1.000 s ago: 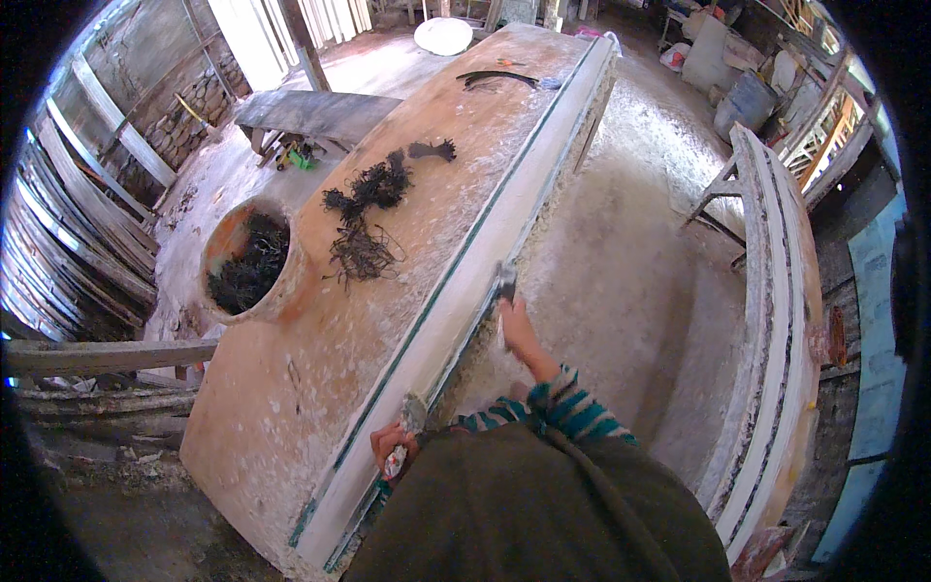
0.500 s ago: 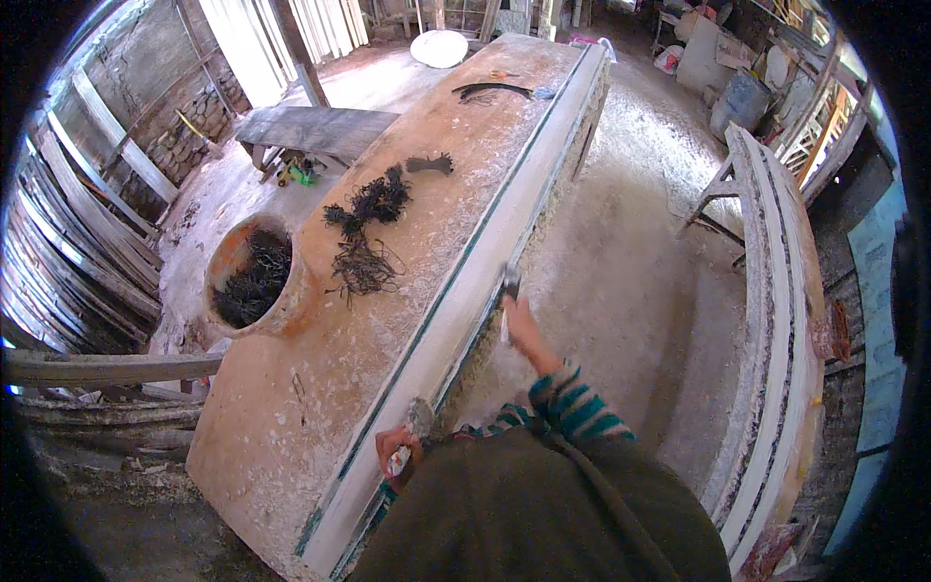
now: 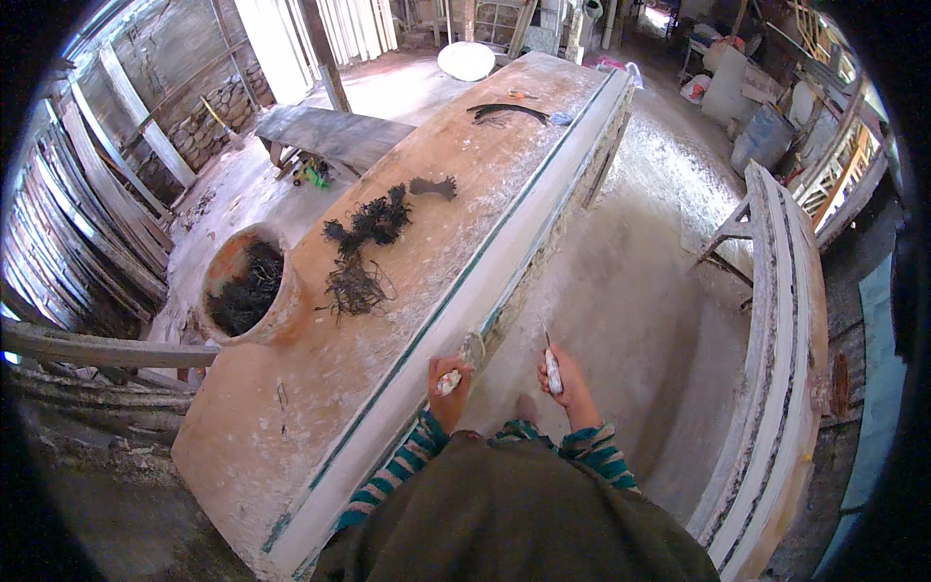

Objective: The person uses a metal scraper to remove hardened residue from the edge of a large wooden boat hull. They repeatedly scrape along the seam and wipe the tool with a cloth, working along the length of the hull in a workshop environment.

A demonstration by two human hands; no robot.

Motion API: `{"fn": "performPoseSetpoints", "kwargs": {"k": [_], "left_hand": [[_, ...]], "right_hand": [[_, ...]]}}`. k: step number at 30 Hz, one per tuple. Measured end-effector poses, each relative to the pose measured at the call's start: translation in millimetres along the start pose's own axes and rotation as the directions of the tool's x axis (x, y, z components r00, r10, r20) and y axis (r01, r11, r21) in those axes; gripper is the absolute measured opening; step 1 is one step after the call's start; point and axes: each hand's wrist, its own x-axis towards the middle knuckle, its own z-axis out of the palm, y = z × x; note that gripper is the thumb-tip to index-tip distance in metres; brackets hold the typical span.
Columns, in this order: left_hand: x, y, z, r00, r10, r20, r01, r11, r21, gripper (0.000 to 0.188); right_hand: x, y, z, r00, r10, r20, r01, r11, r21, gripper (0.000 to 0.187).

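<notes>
At the table's (image 3: 247,436) right edge, the left hand (image 3: 448,396) is bent up at the wrist, its striped sleeve (image 3: 393,470) slanting along that edge; the fingers are closed around the white-smeared handle of a flat tool (image 3: 471,349), whose coated blade points away from the body. Just right of the table, the right hand (image 3: 574,390) grips a second tool (image 3: 554,372) by its pale handle, thin blade pointing up and clear of the table, forearm short and steep. An orange-brown pot (image 3: 284,308) of dark fibres stands against the table's left edge; black fibre bundles (image 3: 373,225) lie mid-table, dark curved strips (image 3: 524,109) toward its far end, and a long white band (image 3: 495,262) with green edging lines runs down its right side. Left of the table, long wooden strips (image 3: 82,209) lean together, with a low dark bench (image 3: 335,136) beyond its far left side. Right of the table come the dusty floor (image 3: 640,320), a bluish barrel (image 3: 760,145) farther off, and another long white-banded board (image 3: 773,417).
</notes>
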Motion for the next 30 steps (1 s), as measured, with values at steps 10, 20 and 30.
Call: {"fn": "performPoseSetpoints", "kwargs": {"k": [10,20,30], "left_hand": [[74.6,-19.0,151.8,0.996,-0.048,-0.072,0.046,0.998,-0.034,0.012],[44.5,44.4,68.9,0.883,-0.276,-0.38,0.322,0.945,0.06,0.01],[-38.1,48.5,18.9,0.721,-0.479,-0.502,0.512,0.855,-0.08,0.015]], "right_hand": [[-2.0,-73.6,-47.2,0.997,0.059,0.05,-0.051,0.988,-0.147,0.025],[41.0,-71.5,-26.6,0.948,0.136,0.289,0.051,0.828,-0.558,0.032],[26.4,-25.1,28.9,0.9,0.247,0.359,-0.043,0.871,-0.49,0.03]]}}
